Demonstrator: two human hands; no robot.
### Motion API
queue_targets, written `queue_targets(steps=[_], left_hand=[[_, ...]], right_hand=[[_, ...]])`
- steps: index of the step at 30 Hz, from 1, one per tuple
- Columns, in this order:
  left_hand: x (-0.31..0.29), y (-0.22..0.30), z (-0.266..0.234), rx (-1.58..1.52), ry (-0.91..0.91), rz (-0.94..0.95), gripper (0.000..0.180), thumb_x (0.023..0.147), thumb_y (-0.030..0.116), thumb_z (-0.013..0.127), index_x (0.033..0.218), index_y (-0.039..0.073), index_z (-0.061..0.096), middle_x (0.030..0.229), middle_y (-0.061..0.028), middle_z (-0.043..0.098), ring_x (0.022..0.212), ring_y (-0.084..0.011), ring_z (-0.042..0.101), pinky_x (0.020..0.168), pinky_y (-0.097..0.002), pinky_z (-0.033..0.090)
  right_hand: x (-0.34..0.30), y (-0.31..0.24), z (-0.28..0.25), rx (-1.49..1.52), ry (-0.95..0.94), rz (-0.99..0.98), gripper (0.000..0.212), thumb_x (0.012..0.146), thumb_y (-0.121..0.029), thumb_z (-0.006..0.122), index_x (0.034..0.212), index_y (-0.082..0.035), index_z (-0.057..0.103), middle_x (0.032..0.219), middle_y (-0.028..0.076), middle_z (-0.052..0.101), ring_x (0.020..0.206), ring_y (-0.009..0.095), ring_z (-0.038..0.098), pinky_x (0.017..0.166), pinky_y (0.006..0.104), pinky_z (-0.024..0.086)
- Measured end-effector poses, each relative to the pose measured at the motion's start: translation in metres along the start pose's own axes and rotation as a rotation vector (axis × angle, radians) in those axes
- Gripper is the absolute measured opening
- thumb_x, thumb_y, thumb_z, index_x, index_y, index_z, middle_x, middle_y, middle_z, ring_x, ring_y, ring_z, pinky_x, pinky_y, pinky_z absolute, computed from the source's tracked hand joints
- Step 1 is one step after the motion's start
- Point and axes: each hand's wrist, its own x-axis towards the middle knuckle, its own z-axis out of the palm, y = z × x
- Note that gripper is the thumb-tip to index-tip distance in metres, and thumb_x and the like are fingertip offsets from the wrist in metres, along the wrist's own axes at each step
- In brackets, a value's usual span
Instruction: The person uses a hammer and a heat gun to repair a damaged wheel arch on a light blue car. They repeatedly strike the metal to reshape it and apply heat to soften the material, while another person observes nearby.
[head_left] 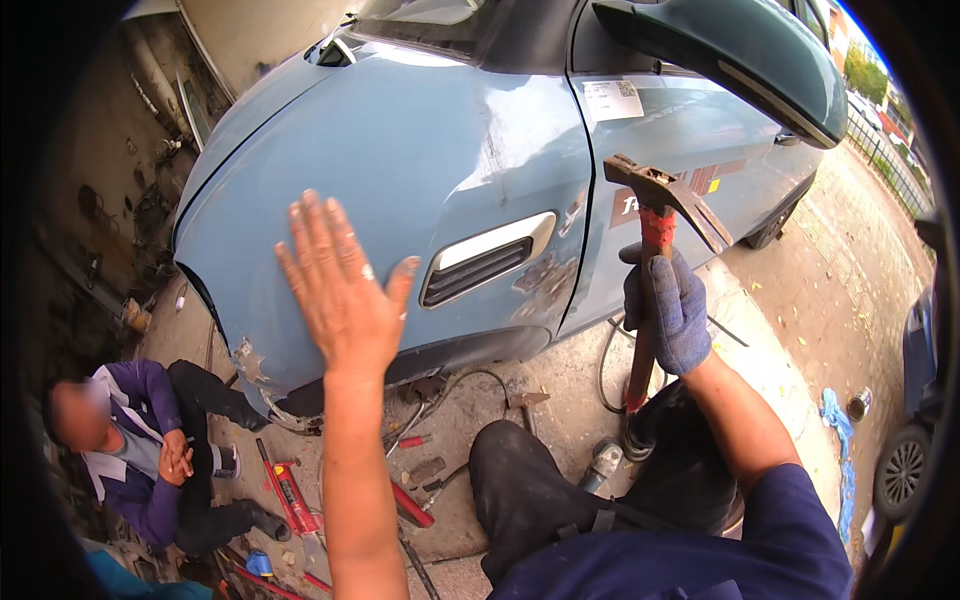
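There's the right grip (674, 318), wrapped around the hammer (657, 228), its rusty head just above the grey-blue fabric glove (684, 338); the left grip (345, 285) is wide, fingers splayed on the smooth blue fender (400, 130), left of the silver-rimmed vent (485, 262); panel stretches beyond the fingertips, chipped edge (248, 362) lower left.

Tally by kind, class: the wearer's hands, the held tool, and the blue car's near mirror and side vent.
Hands: 2, bare left hand and grey-gloved right hand
Rusty metal hammer: 1
Dark teal mirror: 1
Silver-framed black vent: 1
Total: 5
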Motion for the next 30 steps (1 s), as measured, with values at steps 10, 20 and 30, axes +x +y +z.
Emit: queue_targets(steps=[10, 20, 30], left_hand=[[0.056, 0.139, 0.034, -0.104, -0.129, 0.325, 0.111, 0.092, 0.07, 0.067, 0.169, 0.0, 0.03, 0.179, -0.0195, 0.02, 0.168, -0.0337, 0.013, 0.136, -0.0539, 0.005], [0.05, 0.131, 0.033, 0.094, -0.095, 0.572, 0.102, 0.095, 0.069, 0.063, 0.172, 0.01, 0.03, 0.181, -0.0086, 0.02, 0.168, -0.0257, 0.013, 0.138, -0.0454, 0.005], [-0.032, 0.044, 0.027, 0.044, -0.158, 0.287, 0.1, 0.095, 0.066, 0.068, 0.169, 0.008, 0.035, 0.18, -0.0095, 0.022, 0.168, -0.0283, 0.013, 0.137, -0.0506, 0.009]], right_hand=[[0.006, 0.012, -0.014, -0.069, 0.013, -0.004, 0.049, 0.117, -0.043, 0.044, 0.127, 0.002, 0.062, 0.068, 0.002, 0.053, 0.055, 0.011, 0.051, 0.053, 0.0276, 0.041], [0.022, 0.026, -0.004, -0.004, 0.094, 0.105, 0.05, 0.116, -0.046, 0.049, 0.123, 0.001, 0.064, 0.066, 0.001, 0.053, 0.053, 0.009, 0.05, 0.051, 0.0269, 0.042], [0.013, 0.033, -0.013, -0.055, 0.047, 0.089, 0.044, 0.115, -0.041, 0.053, 0.121, 0.0, 0.067, 0.065, 0.0, 0.055, 0.054, 0.008, 0.051, 0.053, 0.0271, 0.042]])
